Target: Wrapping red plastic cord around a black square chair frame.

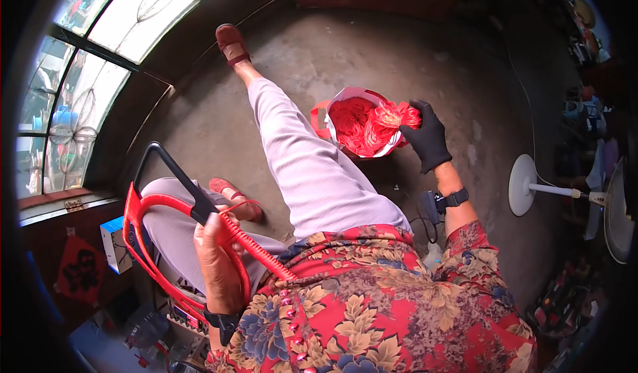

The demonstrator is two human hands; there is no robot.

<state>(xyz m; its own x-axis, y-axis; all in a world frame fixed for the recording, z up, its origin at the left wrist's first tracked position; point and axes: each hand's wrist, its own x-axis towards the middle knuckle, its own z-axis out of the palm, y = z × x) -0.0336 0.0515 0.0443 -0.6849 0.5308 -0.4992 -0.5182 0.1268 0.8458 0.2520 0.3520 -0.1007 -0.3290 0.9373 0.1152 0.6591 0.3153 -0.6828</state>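
Got my left hand gripping the frame over the left leg, right hand clutching cord at the bag. Looks partway wrapped: red coils on, black stretch bare.

Hands curled, right arm forward

Daylight from window, upper left, glass partly blown out. Floor mid-bright, dim toward far right. Soft dark shadow below bag. Clutter lower right murky, detail lost. Heavy fisheye: window bows, black vignette round rim. Centre reasonably sharp.
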